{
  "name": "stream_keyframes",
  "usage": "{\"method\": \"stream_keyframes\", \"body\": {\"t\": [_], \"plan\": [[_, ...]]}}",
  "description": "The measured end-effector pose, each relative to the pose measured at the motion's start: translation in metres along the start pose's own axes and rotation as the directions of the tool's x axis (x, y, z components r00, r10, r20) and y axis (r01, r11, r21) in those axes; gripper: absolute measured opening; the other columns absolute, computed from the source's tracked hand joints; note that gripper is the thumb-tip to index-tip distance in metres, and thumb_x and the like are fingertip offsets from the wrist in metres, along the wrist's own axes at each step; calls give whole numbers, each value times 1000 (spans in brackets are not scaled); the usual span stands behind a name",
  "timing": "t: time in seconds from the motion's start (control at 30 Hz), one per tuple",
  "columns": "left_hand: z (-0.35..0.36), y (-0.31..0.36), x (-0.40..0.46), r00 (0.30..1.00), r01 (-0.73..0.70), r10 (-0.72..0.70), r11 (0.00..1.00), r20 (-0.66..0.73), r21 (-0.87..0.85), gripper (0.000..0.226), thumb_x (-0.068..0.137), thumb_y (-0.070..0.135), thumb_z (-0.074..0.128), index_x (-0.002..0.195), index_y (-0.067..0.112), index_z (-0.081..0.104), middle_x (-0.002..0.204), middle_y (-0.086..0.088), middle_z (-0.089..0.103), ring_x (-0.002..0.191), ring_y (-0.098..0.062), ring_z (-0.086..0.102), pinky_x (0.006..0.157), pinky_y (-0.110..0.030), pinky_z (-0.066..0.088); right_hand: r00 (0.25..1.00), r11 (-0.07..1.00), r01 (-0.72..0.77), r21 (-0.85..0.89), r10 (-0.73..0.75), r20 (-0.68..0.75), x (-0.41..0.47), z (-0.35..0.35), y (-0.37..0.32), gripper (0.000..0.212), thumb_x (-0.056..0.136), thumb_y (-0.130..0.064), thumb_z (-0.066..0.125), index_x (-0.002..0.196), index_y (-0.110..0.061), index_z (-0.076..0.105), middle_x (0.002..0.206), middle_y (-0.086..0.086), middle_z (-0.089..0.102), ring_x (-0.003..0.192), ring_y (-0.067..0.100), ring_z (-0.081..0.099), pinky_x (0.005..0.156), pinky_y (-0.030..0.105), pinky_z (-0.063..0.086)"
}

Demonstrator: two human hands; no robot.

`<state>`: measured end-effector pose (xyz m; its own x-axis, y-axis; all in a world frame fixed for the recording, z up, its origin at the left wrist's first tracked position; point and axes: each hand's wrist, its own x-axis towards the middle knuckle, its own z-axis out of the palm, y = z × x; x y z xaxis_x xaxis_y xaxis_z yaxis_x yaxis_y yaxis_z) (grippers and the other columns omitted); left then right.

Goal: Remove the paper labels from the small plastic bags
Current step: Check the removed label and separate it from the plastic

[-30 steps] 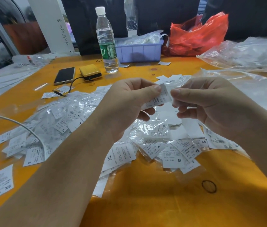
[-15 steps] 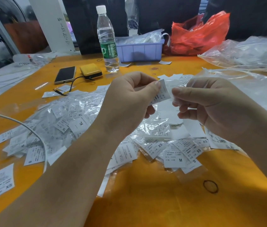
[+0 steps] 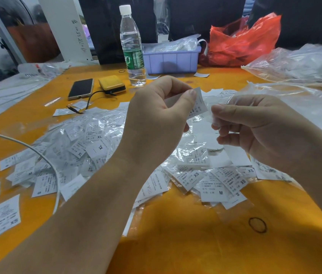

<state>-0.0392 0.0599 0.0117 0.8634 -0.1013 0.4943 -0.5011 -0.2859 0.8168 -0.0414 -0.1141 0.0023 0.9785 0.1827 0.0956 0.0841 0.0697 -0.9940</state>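
A garment packing workshop — size labels (image 3: 97, 149) heaped on an orange worktable (image 3: 176, 244), bulk plastic bags (image 3: 302, 64).

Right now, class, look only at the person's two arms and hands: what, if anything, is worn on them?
Nothing shows. The left hand and right hand are bare, with no gloves, rings, watch or bracelet in view. Both forearms are uncovered as far as the picture's edge, so no sleeves appear. Fingernails are short and unpainted.

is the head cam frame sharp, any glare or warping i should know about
Head view: mostly sharp, size letters on the heap of white paper labels are legible. Wide-angle warping bends the orange table edges and stretches the forearms. Overhead light glares off the clear plastic bags at right. The small clear bag pinched by the right hand is nearly invisible; the left hand pinches a printed label.
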Motion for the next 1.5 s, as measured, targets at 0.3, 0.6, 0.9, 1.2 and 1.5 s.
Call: {"method": "stream_keyframes", "body": {"t": [0.3, 0.6, 0.9, 1.2, 1.5], "plan": [[4, -1, -1, 999, -32, 32, 999, 7, -4, 15, 94, 17, 63, 81, 22, 66, 64, 14, 64, 52, -7, 61, 46, -18, 48, 1000, 999, -20, 29, 20, 15, 0, 3, 1, 16, 60, -29, 73, 51, -16, 68, 62, 3, 64, 54, 11, 57, 54, 24, 53], [6, -8, 1, 977, 163, -140, 977, 158, -141, 6, 94, 17, 62, 91, 14, 67, 70, 4, 68, 53, -8, 62, 46, -23, 50, 1000, 998, 0, 60, 1, -12, 1, 2, 3, 11, 65, -25, 72, 61, -15, 70, 64, 2, 65, 54, 10, 58, 53, 24, 52], [9, -8, 2, 965, 200, -161, 963, 208, -181, 18, 92, 19, 68, 107, 16, 59, 64, 4, 68, 51, -6, 57, 45, -15, 42, 1000, 997, 14, 71, -14, -4, 1, 0, 3, 15, 66, -24, 73, 75, -12, 73, 65, 2, 65, 55, 11, 57, 53, 23, 52], [9, -5, -1, 977, 132, -113, 986, 180, -99, 13, 97, 20, 58, 109, 23, 55, 82, 1, 65, 55, -5, 59, 50, -20, 47, 1000, 997, 2, 73, 0, -15, 1, 2, 4, 9, 67, -21, 72, 70, -12, 72, 60, 1, 64, 52, 11, 57, 51, 23, 51], [-3, -6, 7, 966, 199, -189, 979, 176, -46, 23, 92, 10, 51, 70, 13, 58, 55, 10, 60, 50, -6, 49, 46, -17, 41, 988, 992, 35, 118, -17, -155, 3, -2, 0, 10, 65, -22, 72, 70, -14, 69, 64, 3, 66, 51, 10, 55, 51, 23, 52]]}}
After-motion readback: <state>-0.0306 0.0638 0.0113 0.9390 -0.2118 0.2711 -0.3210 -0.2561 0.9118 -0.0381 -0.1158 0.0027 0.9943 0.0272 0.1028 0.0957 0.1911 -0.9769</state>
